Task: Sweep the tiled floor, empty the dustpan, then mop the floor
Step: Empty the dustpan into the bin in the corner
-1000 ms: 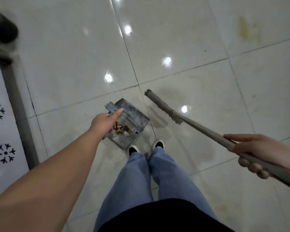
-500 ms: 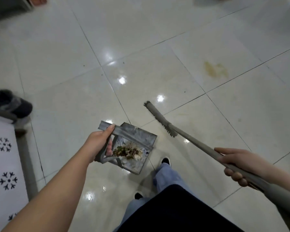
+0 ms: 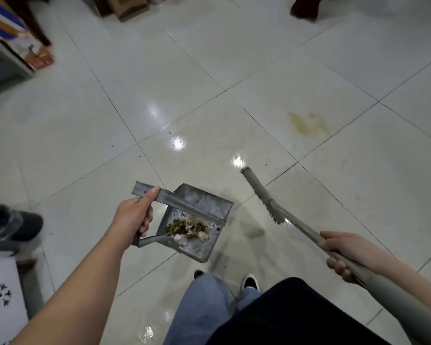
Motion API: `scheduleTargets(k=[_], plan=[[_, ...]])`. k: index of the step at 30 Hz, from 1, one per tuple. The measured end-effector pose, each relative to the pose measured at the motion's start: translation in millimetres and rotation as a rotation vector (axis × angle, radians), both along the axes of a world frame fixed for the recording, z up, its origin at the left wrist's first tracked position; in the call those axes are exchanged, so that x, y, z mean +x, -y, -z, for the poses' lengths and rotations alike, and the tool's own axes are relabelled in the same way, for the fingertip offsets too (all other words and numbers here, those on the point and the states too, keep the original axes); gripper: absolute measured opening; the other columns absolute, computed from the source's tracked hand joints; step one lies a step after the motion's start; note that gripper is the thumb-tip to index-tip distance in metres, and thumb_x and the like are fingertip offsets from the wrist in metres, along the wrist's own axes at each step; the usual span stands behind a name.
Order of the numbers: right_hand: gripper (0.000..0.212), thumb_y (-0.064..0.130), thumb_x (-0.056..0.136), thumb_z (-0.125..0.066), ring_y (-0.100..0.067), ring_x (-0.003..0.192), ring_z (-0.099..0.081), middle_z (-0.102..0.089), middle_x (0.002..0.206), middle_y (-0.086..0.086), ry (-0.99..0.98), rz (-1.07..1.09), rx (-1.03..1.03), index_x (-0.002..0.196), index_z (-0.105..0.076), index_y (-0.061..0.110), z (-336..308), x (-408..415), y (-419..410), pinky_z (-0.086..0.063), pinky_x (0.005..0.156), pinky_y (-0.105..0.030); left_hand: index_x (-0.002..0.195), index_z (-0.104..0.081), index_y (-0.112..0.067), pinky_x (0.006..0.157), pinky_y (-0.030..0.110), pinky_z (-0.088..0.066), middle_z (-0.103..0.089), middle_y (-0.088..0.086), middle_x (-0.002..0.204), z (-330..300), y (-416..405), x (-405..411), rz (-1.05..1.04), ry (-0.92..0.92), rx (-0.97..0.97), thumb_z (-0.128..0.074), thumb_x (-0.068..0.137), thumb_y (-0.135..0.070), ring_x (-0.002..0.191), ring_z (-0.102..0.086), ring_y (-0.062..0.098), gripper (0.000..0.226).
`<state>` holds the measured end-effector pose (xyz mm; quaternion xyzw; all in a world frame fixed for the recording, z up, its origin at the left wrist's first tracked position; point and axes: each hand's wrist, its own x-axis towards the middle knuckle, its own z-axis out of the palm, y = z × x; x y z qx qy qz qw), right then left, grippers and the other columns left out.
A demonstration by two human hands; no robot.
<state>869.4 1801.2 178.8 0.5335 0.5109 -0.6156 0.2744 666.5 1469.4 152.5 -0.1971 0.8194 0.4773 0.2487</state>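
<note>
Floor: glossy pale tiles (image 3: 110, 115) with dark grout lines fill the view, ceiling lights glinting off them, a few dark specks scattered about.
Person: standing, blue jeans (image 3: 204, 307) and a dark top at the bottom edge, one dark shoe with a white sole (image 3: 250, 282) poking out.
Broom: the grey broom (image 3: 264, 195) angles from lower right up toward centre, its narrow head hanging just right of the dustpan, apart from it.
Dustpan: a grey metal dustpan (image 3: 202, 205) sits centre frame, held up off the floor, tilted, with the open mouth toward the lower right.
Left hand: the left hand (image 3: 132, 217) has its fingers wrapped round the dustpan's loop handle, thumb pressed along the top bar.
Right hand: the right hand (image 3: 346, 252) curls its fingers around the broom's shaft.
Stain: a yellowish stain (image 3: 306, 124) marks a tile beyond the broom head, well apart.
Slipper: a dark slipper (image 3: 13, 225) lies at the left edge.
Debris: a mixed heap of debris (image 3: 189, 229) lies inside the pan against its back wall.
</note>
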Motion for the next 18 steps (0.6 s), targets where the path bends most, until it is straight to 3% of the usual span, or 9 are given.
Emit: scheduleTargets(k=[6,14,18], plan=[[0.024,0.007,0.095,-0.042,-0.008,0.02,-0.031,-0.036,0.053,-0.007,0.022,0.109,-0.043,0.116,-0.046,0.021,1.9,-80.1,-17.9,-0.031,0.026,-0.009,0.05,-0.04,-0.012,0.031,0.02,-0.029,-0.035,-0.004,0.031,-2.9,-3.7,-83.5,-0.02,-0.028,0.027,-0.062,0.078,-0.056,0.026,-0.029,0.011,0.057],[0.006,0.014,0.097,-0.041,-0.009,0.017,-0.028,-0.037,0.036,-0.006,0.069,0.05,-0.029,0.099,-0.047,0.016,-6.1,-231.1,3.3,-0.031,0.026,-0.007,0.049,-0.04,-0.011,0.03,0.014,-0.028,-0.035,-0.004,0.028,11.8,22.6,-220.6,-0.104,0.0,0.063,-0.062,0.08,-0.052,0.022,-0.028,0.011,0.056],[0.014,0.013,0.098,-0.039,-0.007,0.017,-0.027,-0.036,0.033,-0.005,0.074,-0.001,-0.02,0.107,-0.046,0.021,-13.6,-321.5,16.2,-0.03,0.025,-0.007,0.049,-0.039,-0.011,0.034,0.015,-0.03,-0.035,-0.004,0.029,15.3,44.8,-276.2,-0.166,0.034,0.075,-0.061,0.081,-0.053,0.024,-0.029,0.011,0.057]])
